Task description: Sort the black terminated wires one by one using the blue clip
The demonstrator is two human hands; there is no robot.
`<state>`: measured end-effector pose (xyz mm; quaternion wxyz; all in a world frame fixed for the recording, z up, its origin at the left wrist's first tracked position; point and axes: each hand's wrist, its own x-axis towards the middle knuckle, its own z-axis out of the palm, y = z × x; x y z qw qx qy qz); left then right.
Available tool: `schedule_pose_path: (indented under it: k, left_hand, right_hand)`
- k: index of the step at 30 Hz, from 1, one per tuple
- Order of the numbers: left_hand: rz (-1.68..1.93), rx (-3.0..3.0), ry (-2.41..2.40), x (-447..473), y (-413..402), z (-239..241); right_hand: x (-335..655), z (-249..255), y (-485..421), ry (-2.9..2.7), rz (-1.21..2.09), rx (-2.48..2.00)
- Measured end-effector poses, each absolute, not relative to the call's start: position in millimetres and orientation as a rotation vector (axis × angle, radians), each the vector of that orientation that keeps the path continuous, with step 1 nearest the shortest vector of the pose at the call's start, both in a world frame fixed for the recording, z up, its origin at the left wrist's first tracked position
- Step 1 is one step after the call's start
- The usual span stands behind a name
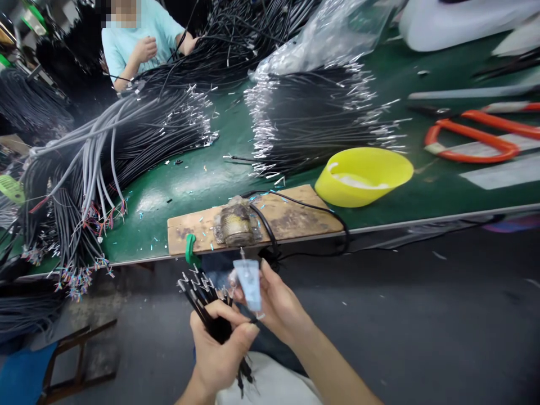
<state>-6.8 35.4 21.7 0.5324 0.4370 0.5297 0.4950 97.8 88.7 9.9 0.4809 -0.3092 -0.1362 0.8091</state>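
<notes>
My left hand [221, 354] is closed round a bundle of short black cables [218, 329] with bare, silvery wire ends pointing up and left. Its thumb and forefinger pinch at the tip of one cable, close to the lower end of a pale blue tapered piece [250, 284]. That piece sits on a thin metal shaft [242, 253] coming from a small motor [236, 224]. My right hand [284, 306] curls about the blue piece; its fingers are partly hidden behind it, and whatever they hold cannot be made out.
The motor is mounted on a wooden board [291, 216] with a green clamp [190, 250] at the bench edge. A yellow cup-like container [365, 177], stacked black cables [312, 118], grey cables [95, 152] and orange-handled cutters [472, 138] lie around. A person [143, 50] handles cables across the bench.
</notes>
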Motion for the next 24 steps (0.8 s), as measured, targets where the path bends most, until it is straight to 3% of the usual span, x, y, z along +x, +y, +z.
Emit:
schedule_pose_path:
  k: [14,24]
  left_hand:
    - [1.194,0.334,1.491,-53,-22,-32]
    - [1.427,0.021,1.412,-58,-47,-67]
  right_hand:
    - [137,-65,9,-1.076,1.479,-1.63]
    - [122,-60,2,-1.461,1.392,-1.476]
